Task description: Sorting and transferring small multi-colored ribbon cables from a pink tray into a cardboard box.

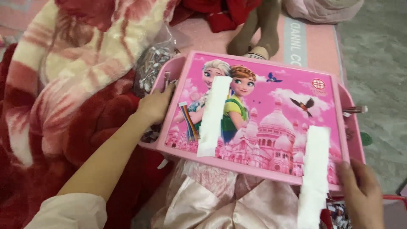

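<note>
A pink plastic lap tray (292,76) with a cartoon castle picture on its top sits across the person's lap, over pale pink satin fabric (220,203), and both hands are on it. The left hand (156,104) lies flat against the tray's left edge beside the side pocket (169,70), fingers spread and together on the rim rather than curled round anything. The right hand (360,191) rests at the near right corner, its fingers bent over the edge; whether it truly grips the rim or only presses on it cannot be told from this angle. Two white strips lie on the surface: the left white strip (214,114) runs down over the printed figures, and the right white strip (314,169) hangs past the near edge. A small multicoloured strip (188,121) lies just beside the left one. The tray looks slightly tilted, so steadying it well seems to call for even pressure from both sides, keeping it level so the loose strips do not slide off. A clear bag of small metal pieces (152,63) sits just behind the left pocket, against a red and cream fleece blanket (76,85).
</note>
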